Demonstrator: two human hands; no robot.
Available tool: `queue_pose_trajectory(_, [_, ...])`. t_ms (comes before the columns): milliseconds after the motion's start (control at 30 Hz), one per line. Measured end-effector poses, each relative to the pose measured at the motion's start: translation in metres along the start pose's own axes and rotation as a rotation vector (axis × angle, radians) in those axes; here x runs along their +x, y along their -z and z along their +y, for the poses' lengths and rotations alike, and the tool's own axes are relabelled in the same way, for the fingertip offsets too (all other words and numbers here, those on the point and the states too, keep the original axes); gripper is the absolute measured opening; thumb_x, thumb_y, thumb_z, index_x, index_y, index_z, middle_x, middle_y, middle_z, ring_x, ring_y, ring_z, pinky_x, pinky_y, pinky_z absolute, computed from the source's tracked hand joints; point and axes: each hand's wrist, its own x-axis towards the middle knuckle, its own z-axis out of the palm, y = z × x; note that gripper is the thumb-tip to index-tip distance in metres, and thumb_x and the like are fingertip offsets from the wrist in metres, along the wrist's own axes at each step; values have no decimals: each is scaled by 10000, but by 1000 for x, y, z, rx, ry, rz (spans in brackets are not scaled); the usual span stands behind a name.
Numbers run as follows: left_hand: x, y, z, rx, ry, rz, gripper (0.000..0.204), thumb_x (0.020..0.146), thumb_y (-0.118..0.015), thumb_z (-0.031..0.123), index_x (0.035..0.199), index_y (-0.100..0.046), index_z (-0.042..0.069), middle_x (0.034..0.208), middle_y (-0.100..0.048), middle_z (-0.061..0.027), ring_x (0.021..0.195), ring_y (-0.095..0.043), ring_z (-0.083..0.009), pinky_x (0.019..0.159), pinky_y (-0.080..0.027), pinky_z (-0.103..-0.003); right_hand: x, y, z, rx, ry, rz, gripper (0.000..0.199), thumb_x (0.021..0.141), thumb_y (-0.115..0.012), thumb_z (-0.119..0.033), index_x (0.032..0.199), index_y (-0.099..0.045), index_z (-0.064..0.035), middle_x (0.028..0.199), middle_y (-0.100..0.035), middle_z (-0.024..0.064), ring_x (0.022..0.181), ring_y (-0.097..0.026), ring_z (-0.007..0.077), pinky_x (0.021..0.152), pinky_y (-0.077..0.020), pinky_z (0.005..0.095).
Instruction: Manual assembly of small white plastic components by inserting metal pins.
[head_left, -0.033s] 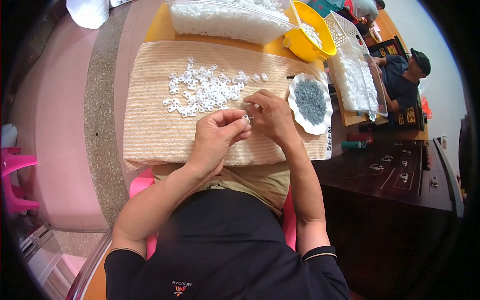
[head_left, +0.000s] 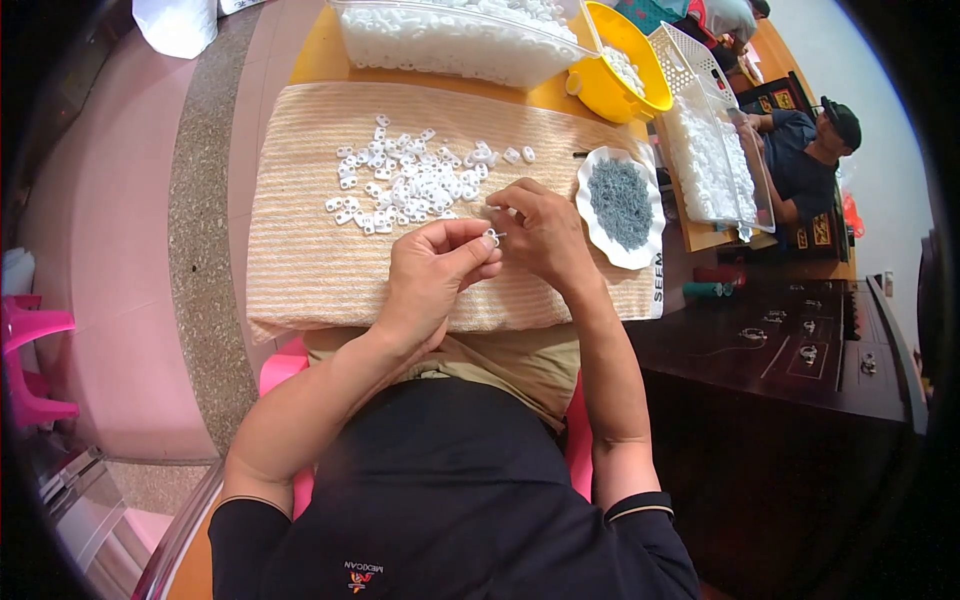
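Observation:
Between the thumb and fingers of my left hand [head_left: 432, 268] is a small white plastic piece [head_left: 492, 237], with a thin metal pin [head_left: 503, 235] sticking out to the right. My right hand [head_left: 548, 235] is just beside it, fingers curled inward; whatever its fingertips may hold is hidden. Beyond my hands, a loose pile of similar white plastic pieces [head_left: 425, 188], many showing two dark holes, lies on a striped beige towel [head_left: 320, 270]. To the right, a white wavy-edged dish [head_left: 630, 258] holds a heap of small grey metal pins [head_left: 620, 203].
A clear tub [head_left: 450, 65] of white pieces stands at the far edge, beside a yellow basin [head_left: 655, 85]. Another clear bin [head_left: 755, 215] of white pieces is at the right. A person in a dark cap [head_left: 840, 122] sits beyond it. Dark wooden furniture [head_left: 740, 400] stands near right.

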Motion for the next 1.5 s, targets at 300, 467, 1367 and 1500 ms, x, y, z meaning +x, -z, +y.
queue_pose_trajectory(300, [1, 1, 1, 2, -14, 18, 153, 878, -625, 3, 1022, -620, -49, 891, -643, -90, 785, -645, -142, 722, -573, -255, 1, 3, -3, -11, 46, -105, 156, 838, -620, -159, 961, -687, -90, 895, -635, 113, 843, -627, 324, 744, -491, 415])
queue_pose_trajectory(467, [3, 3, 1, 6, -5, 16, 153, 881, -631, 11, 1030, -617, -23, 895, -641, -76, 804, -643, -140, 741, -577, -272, 2, 5, 0, -18, 71, -150, 163, 847, -603, -154, 974, -683, -90, 895, -626, 140, 852, -618, 345, 755, -487, 427])
queue_pose_trajectory(1367, [9, 7, -2, 20, 65, 69, 157, 875, -633, -1, 1026, -607, -36, 903, -647, -98, 803, -650, -158, 743, -579, -283, -29, -2, 24, 912, -211, -200, 284, 896, -641, -65, 1166, -595, 11, 869, -574, -2, 733, -555, 67, 665, -478, 200])
queue_pose_trajectory(1500, [10, 7, -1, 15, 76, 72, 157, 875, -631, -5, 1025, -607, -39, 904, -648, -100, 799, -651, -160, 742, -582, -289, -27, -5, 20, 1046, -275, -222, 289, 896, -631, -46, 1168, -569, 31, 890, -613, 34, 768, -608, 93, 680, -530, 233])
